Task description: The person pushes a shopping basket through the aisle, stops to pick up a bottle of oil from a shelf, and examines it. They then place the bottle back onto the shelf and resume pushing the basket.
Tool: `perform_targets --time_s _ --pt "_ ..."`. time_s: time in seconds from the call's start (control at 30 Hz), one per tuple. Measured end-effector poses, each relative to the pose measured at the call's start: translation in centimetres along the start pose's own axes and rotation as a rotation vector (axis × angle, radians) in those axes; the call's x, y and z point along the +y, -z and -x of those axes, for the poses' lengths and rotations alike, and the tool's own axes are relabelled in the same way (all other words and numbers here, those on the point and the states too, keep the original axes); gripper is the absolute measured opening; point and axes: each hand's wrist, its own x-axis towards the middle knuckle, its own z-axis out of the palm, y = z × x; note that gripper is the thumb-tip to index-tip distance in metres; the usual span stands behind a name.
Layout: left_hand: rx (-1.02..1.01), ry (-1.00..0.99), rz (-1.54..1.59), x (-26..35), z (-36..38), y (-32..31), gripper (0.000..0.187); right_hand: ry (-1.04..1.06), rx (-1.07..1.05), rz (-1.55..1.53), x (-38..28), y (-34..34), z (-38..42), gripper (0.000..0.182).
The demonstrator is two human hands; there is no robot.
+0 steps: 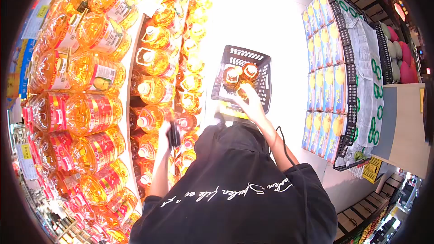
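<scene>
My right hand (252,105) reaches into a black shopping basket (223,91), its fingers curled about the near bottle of amber oil (244,91). Two more amber bottles (232,76) (250,70) stand beside it in the basket. To the left, my left hand (166,129) is blurred and closed round a dark, flat, phone-like object (173,135). That hand is close to the lower shelf's large oil bottles (150,116). Glare washes out the floor around the basket, and the lower parts of the basket's bottles are hidden.
Shelves of large yellow oil bottles (96,113) line my left side. On the right stand stacked blue-and-yellow cartons (326,90) beside black crates (351,81) and plastic-wrapped goods (368,72). Further right is a counter (402,122). A black cord (294,162) hangs by my right arm.
</scene>
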Motion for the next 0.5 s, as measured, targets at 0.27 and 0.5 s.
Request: perform_targets --time_s 0.27,0.5 --pt "0.462 0.624 -0.412 -22.4 9.5 9.9 0.036 -0.06 -0.077 0.528 9.4 -4.2 4.5 0.053" --pt "0.524 0.531 -0.412 -20.2 7.0 9.4 0.038 -0.153 -0.175 0.793 8.1 -3.8 2.3 0.025"
